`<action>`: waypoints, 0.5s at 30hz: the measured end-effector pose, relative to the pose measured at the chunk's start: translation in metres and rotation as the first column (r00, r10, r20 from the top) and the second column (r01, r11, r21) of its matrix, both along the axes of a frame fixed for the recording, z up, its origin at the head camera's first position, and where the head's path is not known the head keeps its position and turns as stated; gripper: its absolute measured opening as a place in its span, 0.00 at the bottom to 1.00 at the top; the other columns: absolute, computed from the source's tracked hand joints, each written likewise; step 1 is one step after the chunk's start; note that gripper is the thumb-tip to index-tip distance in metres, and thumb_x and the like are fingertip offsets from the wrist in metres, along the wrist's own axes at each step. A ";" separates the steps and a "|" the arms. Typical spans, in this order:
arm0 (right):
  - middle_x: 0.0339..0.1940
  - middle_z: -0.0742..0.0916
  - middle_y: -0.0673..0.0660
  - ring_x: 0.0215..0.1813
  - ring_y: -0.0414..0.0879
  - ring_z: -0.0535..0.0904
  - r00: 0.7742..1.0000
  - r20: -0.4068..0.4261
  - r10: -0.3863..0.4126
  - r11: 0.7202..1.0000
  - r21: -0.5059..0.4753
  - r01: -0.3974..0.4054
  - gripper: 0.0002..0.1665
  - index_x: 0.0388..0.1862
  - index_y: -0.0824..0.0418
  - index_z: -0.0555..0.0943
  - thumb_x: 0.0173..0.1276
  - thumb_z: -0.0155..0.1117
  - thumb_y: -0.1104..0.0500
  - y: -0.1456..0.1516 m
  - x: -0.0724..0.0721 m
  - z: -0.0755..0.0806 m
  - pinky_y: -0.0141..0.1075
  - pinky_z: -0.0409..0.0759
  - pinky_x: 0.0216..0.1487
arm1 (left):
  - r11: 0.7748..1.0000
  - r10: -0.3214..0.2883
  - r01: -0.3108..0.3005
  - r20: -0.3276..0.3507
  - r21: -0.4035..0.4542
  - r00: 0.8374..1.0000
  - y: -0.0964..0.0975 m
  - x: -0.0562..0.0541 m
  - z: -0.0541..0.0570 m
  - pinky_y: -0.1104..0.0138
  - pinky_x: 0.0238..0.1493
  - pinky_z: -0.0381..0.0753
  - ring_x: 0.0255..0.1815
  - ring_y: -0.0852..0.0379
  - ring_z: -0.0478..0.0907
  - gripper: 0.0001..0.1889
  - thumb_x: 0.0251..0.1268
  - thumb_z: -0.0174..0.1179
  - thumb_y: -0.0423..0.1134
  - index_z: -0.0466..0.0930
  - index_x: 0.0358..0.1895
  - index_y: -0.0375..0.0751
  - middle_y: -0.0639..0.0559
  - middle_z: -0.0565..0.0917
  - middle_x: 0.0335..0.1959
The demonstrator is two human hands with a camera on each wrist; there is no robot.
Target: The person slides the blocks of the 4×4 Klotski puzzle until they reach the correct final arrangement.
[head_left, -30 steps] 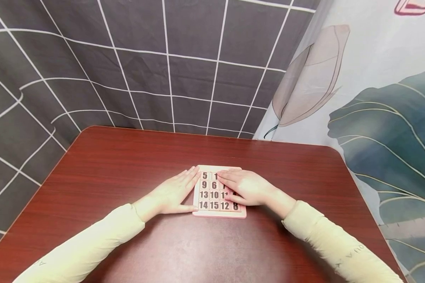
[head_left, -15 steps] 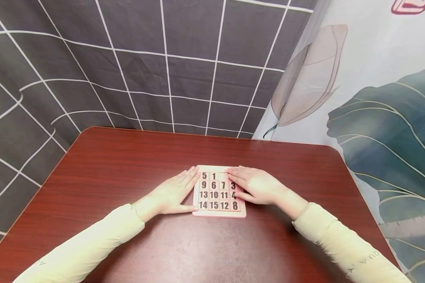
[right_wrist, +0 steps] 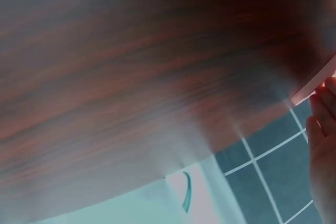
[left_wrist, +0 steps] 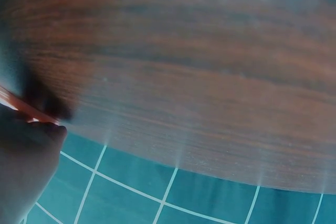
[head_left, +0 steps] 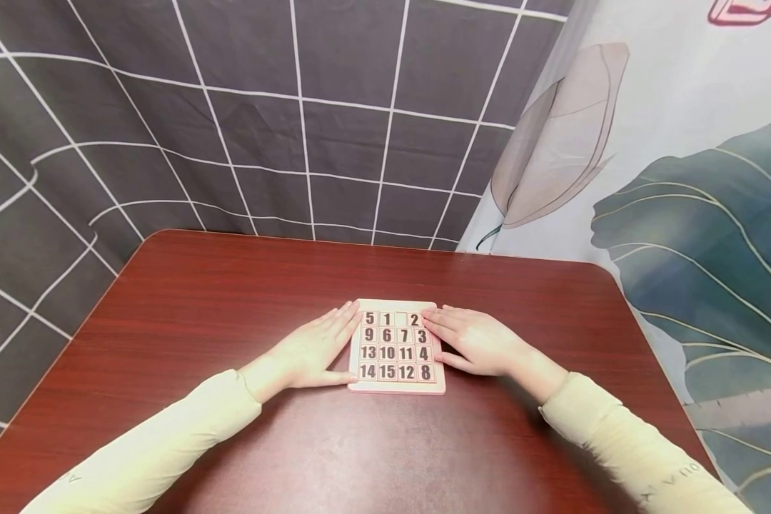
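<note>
A flat number slide puzzle [head_left: 398, 387] with a pale frame lies on the table in the head view. Its top row reads 5, 1, a blank slot [head_left: 401, 320], then the 2 tile [head_left: 414, 320]. Below come 9, 6, 7, 3, then 13, 10, 11, 4, then 14, 15, 12, 8. My left hand [head_left: 311, 350] rests along the left edge, fingers straight, thumb at the lower left corner. My right hand [head_left: 482, 343] lies at the right edge with straight fingers, its fingertips beside the 2 tile and its thumb by the 4. The left wrist view catches part of the left hand [left_wrist: 26, 166].
The puzzle lies on a reddish-brown wooden table [head_left: 231, 285]. Behind it hangs a dark curtain [head_left: 250, 128] with a white grid. To the right is a pale leaf-patterned curtain [head_left: 700, 285].
My right hand has drawn back rightward from over the puzzle to its right edge, uncovering the blank slot and the 2, 3 and 4 tiles. My left hand has stayed in place.
</note>
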State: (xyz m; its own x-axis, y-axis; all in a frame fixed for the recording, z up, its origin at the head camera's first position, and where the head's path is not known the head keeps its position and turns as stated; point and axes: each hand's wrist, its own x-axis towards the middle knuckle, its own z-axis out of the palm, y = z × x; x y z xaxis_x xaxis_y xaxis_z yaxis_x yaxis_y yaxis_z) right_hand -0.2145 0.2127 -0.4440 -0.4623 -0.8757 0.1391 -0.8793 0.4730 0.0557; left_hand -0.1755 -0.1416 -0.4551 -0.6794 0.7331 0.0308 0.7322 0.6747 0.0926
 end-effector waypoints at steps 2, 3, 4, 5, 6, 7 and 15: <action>0.74 0.83 0.61 0.76 0.56 0.79 1.000 0.000 0.014 1.000 -0.008 -0.014 0.36 0.72 0.66 0.80 0.74 0.69 0.45 -0.005 -0.001 -0.001 0.50 0.77 0.78 | 1.000 -0.002 0.002 -0.001 0.003 1.000 0.000 0.000 0.000 0.51 0.87 0.61 0.87 0.36 0.56 0.56 0.69 0.62 0.67 0.55 0.82 0.24 0.28 0.56 0.85; 0.73 0.83 0.62 0.76 0.56 0.79 1.000 0.001 0.022 1.000 -0.012 -0.022 0.36 0.71 0.66 0.80 0.74 0.69 0.45 -0.008 -0.002 -0.001 0.50 0.77 0.78 | 1.000 -0.003 0.003 -0.002 0.004 1.000 0.000 0.000 0.000 0.51 0.87 0.61 0.87 0.36 0.56 0.56 0.69 0.62 0.67 0.55 0.82 0.24 0.28 0.56 0.85; 0.73 0.83 0.61 0.76 0.56 0.79 1.000 0.003 0.028 1.000 -0.013 -0.028 0.36 0.72 0.66 0.80 0.74 0.69 0.45 -0.010 -0.002 -0.001 0.50 0.77 0.78 | 1.000 -0.003 0.003 -0.001 0.005 1.000 0.000 0.000 0.000 0.51 0.87 0.61 0.87 0.36 0.56 0.56 0.69 0.62 0.67 0.55 0.82 0.24 0.28 0.56 0.85; 0.73 0.83 0.61 0.76 0.56 0.79 0.999 0.004 0.031 0.999 -0.012 -0.031 0.36 0.71 0.66 0.80 0.74 0.69 0.45 -0.012 -0.003 -0.001 0.49 0.77 0.78 | 1.000 -0.003 0.003 -0.001 0.006 1.000 0.000 0.000 0.000 0.51 0.87 0.61 0.87 0.36 0.56 0.56 0.69 0.62 0.67 0.55 0.82 0.24 0.28 0.56 0.85; 0.73 0.83 0.61 0.77 0.55 0.78 0.999 0.006 0.034 0.999 -0.010 -0.034 0.35 0.71 0.66 0.80 0.74 0.68 0.45 -0.013 -0.003 -0.001 0.49 0.77 0.78 | 1.000 -0.003 0.003 0.000 0.006 1.000 0.000 0.000 0.000 0.51 0.87 0.61 0.87 0.36 0.56 0.56 0.69 0.62 0.67 0.55 0.82 0.24 0.28 0.56 0.85; 0.74 0.83 0.61 0.77 0.55 0.78 0.999 0.005 0.034 0.999 -0.006 -0.034 0.36 0.72 0.66 0.80 0.74 0.68 0.45 -0.014 -0.003 -0.001 0.49 0.77 0.78 | 1.000 -0.003 0.003 -0.002 0.006 1.000 0.000 0.000 0.000 0.51 0.87 0.62 0.87 0.36 0.56 0.56 0.69 0.62 0.67 0.55 0.82 0.24 0.28 0.56 0.85; 0.73 0.83 0.62 0.75 0.57 0.80 0.999 -0.018 0.041 0.999 -0.022 -0.041 0.37 0.71 0.67 0.80 0.72 0.71 0.45 -0.009 0.007 0.002 0.51 0.78 0.76 | 1.000 -0.001 0.001 -0.007 -0.004 1.000 0.000 0.000 0.000 0.51 0.87 0.61 0.87 0.36 0.56 0.56 0.69 0.62 0.68 0.56 0.82 0.23 0.28 0.56 0.85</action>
State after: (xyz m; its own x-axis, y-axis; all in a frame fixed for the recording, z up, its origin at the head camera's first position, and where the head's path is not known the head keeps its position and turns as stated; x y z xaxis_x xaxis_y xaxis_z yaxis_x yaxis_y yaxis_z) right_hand -0.2072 0.2039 -0.4421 -0.4232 -0.8906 0.1667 -0.8970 0.4377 0.0612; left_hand -0.1757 -0.1416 -0.4551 -0.6785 0.7339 0.0328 0.7335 0.6744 0.0851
